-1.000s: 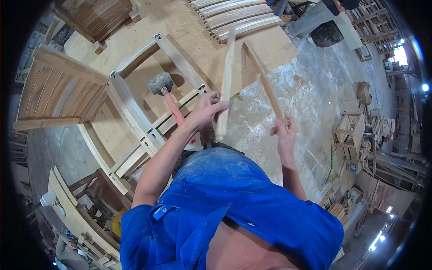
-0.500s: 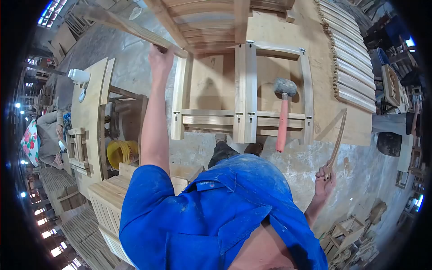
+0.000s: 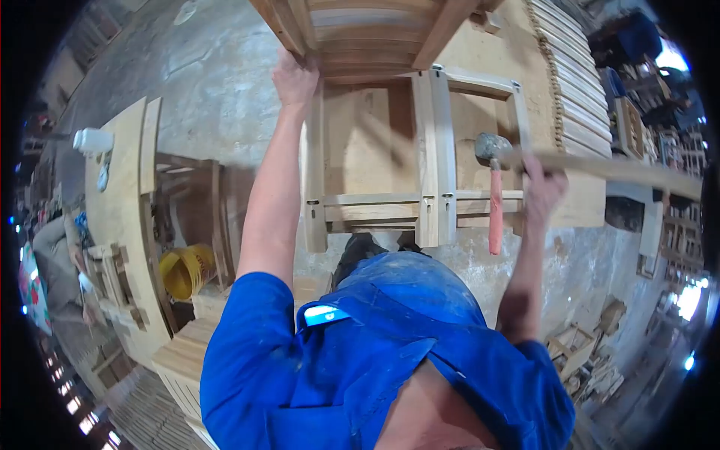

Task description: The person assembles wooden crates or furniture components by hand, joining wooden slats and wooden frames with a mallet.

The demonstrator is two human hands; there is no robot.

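Observation:
My left hand [image 3: 295, 81] is closed at the foot of a brown wooden post [image 3: 279, 24], by the top left corner of a pale wooden frame [image 3: 315, 161]. Its fingertips are partly hidden. Out to the right, my right hand [image 3: 544, 189] is closed round a wooden slat [image 3: 630, 169], blurred by motion, which reaches to the right above the bench. Beside that hand a mallet [image 3: 496, 214] with a red handle and grey head lies on a second pale frame [image 3: 519, 112]. A slatted wooden panel [image 3: 367, 34] stands behind the frames.
Many slats [image 3: 581, 90] lie in a row on the plywood bench top [image 3: 581, 199] at right. To the left are another bench [image 3: 124, 161] with a white bottle [image 3: 93, 141], a yellow bucket [image 3: 186, 271], and a seated person [image 3: 56, 251] farther off.
My right hand has risen towards the mallet, and its slat has swung from upright to nearly level. My left hand has moved up; the long piece pointing left from it no longer shows there.

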